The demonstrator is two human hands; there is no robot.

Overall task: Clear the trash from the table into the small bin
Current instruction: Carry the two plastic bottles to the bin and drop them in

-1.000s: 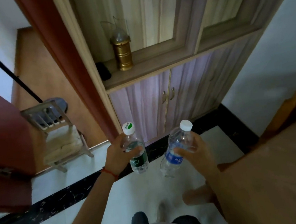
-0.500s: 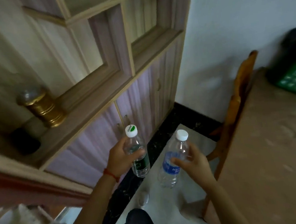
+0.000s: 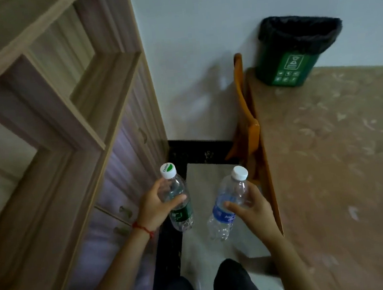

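My left hand is shut on a clear plastic bottle with a green label and a white-and-green cap. My right hand grips a second clear bottle with a blue label and a white cap. Both bottles are held upright over the floor, left of the table. The small green bin, lined with a black bag, stands on the table's far left corner against the wall, well beyond both hands.
A wooden cabinet with shelves and doors runs along the left. An orange wooden chair is tucked against the table's left edge. The white wall lies ahead, and my legs show at the bottom.
The view has swung right: the doorway, lantern and stool have left the frame, and the table and green bin have come fully into view. Both hands still hold their bottles the same way.
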